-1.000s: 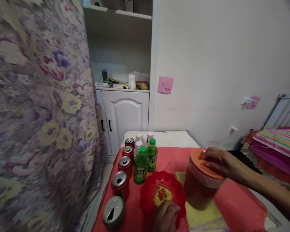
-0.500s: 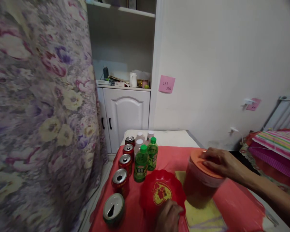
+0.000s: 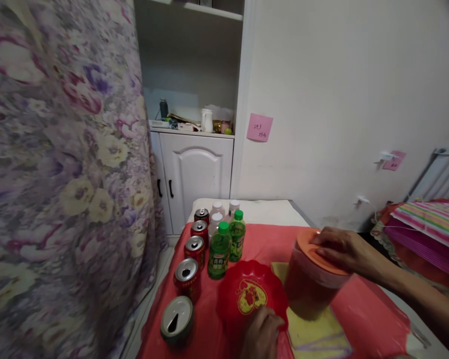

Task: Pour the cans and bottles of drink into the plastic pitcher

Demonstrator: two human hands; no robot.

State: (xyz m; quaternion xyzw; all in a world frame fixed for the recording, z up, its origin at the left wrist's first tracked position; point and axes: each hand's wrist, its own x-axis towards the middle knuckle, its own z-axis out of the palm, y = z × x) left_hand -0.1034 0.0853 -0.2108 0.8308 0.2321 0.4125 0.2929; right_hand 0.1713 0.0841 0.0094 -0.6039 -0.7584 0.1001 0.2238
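My right hand (image 3: 336,249) is closed on the orange lid (image 3: 312,249) of a translucent plastic container (image 3: 312,291). The container leans to one side over a yellow cloth (image 3: 318,334) with purple lines. At the bottom of the view, my left hand (image 3: 262,331) has its fingers curled at the near edge of a red scalloped plate (image 3: 228,299). A yellow and red print decorates the middle of the plate. Beyond it stand two green drink bottles (image 3: 219,254) with green caps. The underside of my left hand is hidden.
Several drink cans (image 3: 187,276) line the table's left side, with white-capped bottles (image 3: 216,222) behind. A red cloth (image 3: 273,237) covers the table. A floral curtain (image 3: 78,174) hangs at the left, a white cabinet (image 3: 198,184) stands beyond, and a bed (image 3: 430,229) is at the right.
The view has shifted very slightly. Both hands, the container and the plate show no clear movement.
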